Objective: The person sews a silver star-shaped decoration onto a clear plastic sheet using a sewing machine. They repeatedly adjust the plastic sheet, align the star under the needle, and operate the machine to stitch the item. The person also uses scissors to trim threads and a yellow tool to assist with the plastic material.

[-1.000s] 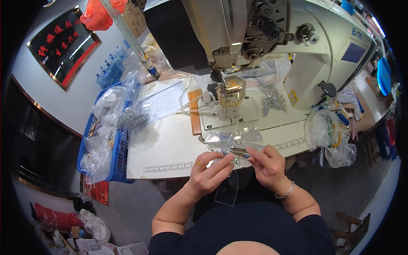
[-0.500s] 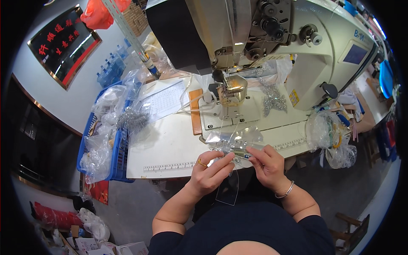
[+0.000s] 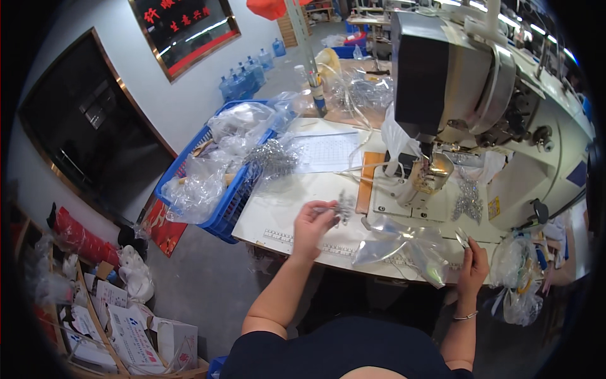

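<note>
Just in front of the sewing machine, my left hand (image 3: 309,228) pinches a small silver glittery piece (image 3: 344,208), smeared by motion. My right hand (image 3: 475,268), at the table's front edge, is closed around thread snips (image 3: 463,239), with their metal blades pointing up and away from me. Between the two hands, clear plastic pieces (image 3: 404,243) lie over the front edge, apart from both. The sewing machine's needle area (image 3: 428,180) is beyond them. Another glittery silver piece (image 3: 467,199) lies to the right of the needle, on the machine bed.
A blue basket (image 3: 237,208) full of clear plastic bags stands at the left. A silver tinsel-like bundle (image 3: 274,158) lies against it, beside a printed sheet (image 3: 325,151). Clear bags (image 3: 517,271) hang at the right edge. Cardboard boxes (image 3: 136,335) sit on the lower left.
My hands have moved apart. The left has carried the glittery piece left; the right has drawn the snips right. The clear plastic now lies on the table. The view has swung left.
</note>
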A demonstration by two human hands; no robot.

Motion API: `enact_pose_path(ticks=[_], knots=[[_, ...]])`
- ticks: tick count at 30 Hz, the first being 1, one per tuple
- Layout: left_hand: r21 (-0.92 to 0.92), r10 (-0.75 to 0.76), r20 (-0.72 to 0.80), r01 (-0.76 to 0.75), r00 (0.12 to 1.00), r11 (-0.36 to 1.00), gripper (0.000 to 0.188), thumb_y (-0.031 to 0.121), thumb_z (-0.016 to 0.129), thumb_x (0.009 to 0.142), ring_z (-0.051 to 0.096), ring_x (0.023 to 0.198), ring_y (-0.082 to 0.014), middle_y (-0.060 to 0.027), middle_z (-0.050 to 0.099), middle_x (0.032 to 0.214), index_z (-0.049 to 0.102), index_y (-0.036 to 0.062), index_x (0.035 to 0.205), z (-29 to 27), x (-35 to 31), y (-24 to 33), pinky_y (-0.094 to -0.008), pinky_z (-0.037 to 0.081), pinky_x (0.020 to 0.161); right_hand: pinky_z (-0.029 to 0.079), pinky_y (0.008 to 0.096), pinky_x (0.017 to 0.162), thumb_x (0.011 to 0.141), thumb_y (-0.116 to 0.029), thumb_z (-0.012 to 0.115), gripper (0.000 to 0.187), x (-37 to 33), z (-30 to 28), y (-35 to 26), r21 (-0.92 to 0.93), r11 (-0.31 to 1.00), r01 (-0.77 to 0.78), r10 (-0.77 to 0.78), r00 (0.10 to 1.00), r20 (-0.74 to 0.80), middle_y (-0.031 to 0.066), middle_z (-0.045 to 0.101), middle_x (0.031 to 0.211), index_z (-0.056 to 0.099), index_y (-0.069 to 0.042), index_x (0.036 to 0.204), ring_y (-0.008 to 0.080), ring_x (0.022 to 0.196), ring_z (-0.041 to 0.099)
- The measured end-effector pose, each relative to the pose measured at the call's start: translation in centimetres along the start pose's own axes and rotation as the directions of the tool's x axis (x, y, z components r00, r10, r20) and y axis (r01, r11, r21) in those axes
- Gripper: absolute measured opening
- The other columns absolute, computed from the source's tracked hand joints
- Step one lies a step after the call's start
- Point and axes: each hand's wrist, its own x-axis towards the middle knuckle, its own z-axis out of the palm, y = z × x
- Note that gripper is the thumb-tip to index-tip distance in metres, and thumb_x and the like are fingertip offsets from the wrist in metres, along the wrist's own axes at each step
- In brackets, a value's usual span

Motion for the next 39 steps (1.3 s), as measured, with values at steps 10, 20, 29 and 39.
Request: enact_pose_path(ticks=[10, 20, 29, 39], knots=[[-0.302, 0.091, -0.217, -0.155, 0.972, 0.941, 0.033, 0.014, 0.037, 0.09, 0.048, 0.113, -0.0203, -0.007, 0.045, 0.129, 0.045, 0.0102, 0.122, -4.1, 0.7, 7.4, -0.0398, 0.043, 0.092, 0.037, 0.0434, 0.093, 0.064, -0.009, 0.074, 0.053, 0.3, 2.1, -1.3, -0.44, 0.863, 0.247, -0.215, 0.969, 0.122, 0.0161, 0.047, 0.118, 0.059, -0.007, 0.115, 0.0344, 0.112, 0.045], [-0.124, -0.115, 0.261, 0.151, 0.958, 0.981, 0.053, 0.022, 0.038, 0.091, 0.045, 0.116, -0.0242, -0.0101, 0.036, 0.137, 0.027, 0.0026, 0.139, -7.5, -1.4, 8.8, -0.0425, 0.038, 0.098, 0.047, 0.034, 0.082, 0.075, -0.008, 0.068, 0.045, 6.0, 23.1, -21.6, 0.78, 0.551, 0.296, -0.813, 0.404, 0.42, 0.0107, 0.053, 0.117, 0.056, -0.01, 0.118, 0.028, 0.099, 0.056], [0.977, 0.606, 0.205, -0.13, 0.769, -0.166, 0.036, 0.013, 0.066, 0.076, 0.062, 0.077, -0.0224, -0.0096, 0.064, 0.09, 0.058, 0.0019, 0.11, -20.0, 14.4, 10.4, -0.0325, 0.05, 0.071, 0.055, 0.0394, 0.075, 0.094, -0.027, 0.051, 0.029, 18.5, 31.0, -30.7, 0.718, 0.048, -0.695, -0.167, 0.703, 0.691, 0.005, 0.061, 0.096, 0.052, -0.008, 0.116, 0.0192, 0.088, 0.063], [0.89, 0.243, -0.089, -0.032, 0.966, 0.455, 0.028, 0.01, 0.07, 0.073, 0.064, 0.07, -0.0232, -0.0139, 0.066, 0.079, 0.065, -0.0004, 0.098, -20.0, 17.1, 12.4, -0.0312, 0.05, 0.068, 0.055, 0.0431, 0.078, 0.094, -0.025, 0.05, 0.023, 20.6, 30.9, -21.6, 0.627, 0.145, -0.765, 0.061, 0.64, 0.766, 0.0046, 0.061, 0.096, 0.052, -0.009, 0.11, 0.0184, 0.085, 0.063]])
